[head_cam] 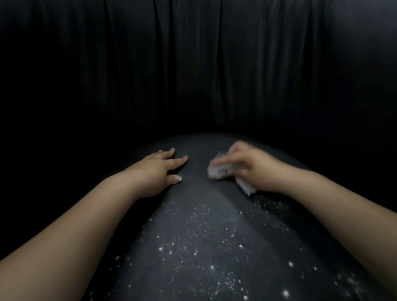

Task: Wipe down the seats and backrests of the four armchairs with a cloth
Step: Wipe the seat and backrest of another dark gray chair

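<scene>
We take the seat (196,219) of the armchair as our landmark, a dark rounded cushion that fills the lower middle of the view; everything else we place against it. On the left part of the seat, towards its far edge, our left hand (158,169) lies flat with the palm down, its fingers (179,161) straight and slightly spread, the thumb set apart on the near side; it rests on the seat and holds nothing. Its bare forearm runs back from there to the lower left corner, crossing the seat's left edge. Across the near half of the seat, between the two forearms, lies a scatter of white specks (209,253) (dust or crumbs, we cannot tell which), thickest near the middle and thinning towards the far part where the hands are. To the right of the left hand, on the far right part of the seat, our right hand (251,168) grips the cloth (219,170), a pale crumpled wad pressed against the seat; the fingers curl over its top, and one end of it sticks out under the heel of the hand on the near side. Hand and cloth are blurred; Behind the seat, rising from its far edge, stands the backrest (188,58), black with vertical folds.
</scene>
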